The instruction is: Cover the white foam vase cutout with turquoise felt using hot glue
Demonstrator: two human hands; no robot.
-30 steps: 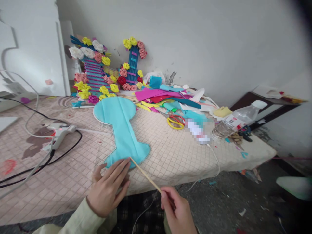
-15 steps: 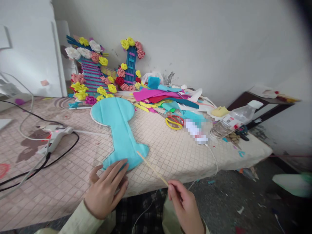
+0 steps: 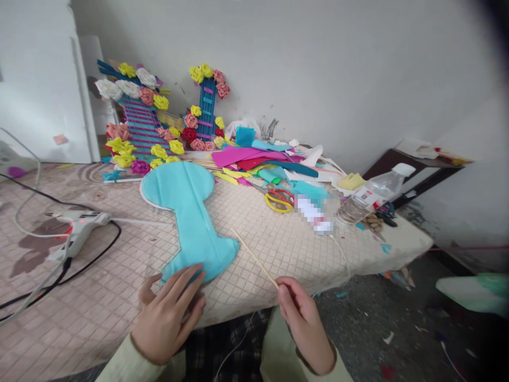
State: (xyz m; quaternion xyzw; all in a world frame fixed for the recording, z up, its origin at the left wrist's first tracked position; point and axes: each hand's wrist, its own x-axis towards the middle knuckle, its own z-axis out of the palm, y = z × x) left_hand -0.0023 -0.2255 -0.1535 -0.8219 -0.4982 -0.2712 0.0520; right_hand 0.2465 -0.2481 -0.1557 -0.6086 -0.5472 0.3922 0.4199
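Observation:
A turquoise shaped cutout point(image 3: 186, 217), rounded at the far end and flared at the near end, lies flat on the table with a white edge showing at its left. My left hand point(image 3: 170, 313) rests on its near end, fingers stretched out over the surface. In my right hand point(image 3: 304, 323) a thin wooden stick point(image 3: 256, 258) is pinched between thumb and fingers. The stick slants up and left over the cloth, its tip just right of the cutout and apart from it.
A white glue gun point(image 3: 81, 231) with cables lies at the left. Behind stand two flower-trimmed pieces point(image 3: 141, 127). Scissors point(image 3: 278, 202), a heap of coloured paper point(image 3: 262, 159), a partly pixelated white object point(image 3: 312, 214) and a plastic bottle point(image 3: 368, 196) lie toward the right.
The stick's tip has lifted off the cutout and swung up, now over the cloth to its right. My left hand stays on the cutout. The whole view has shifted slightly.

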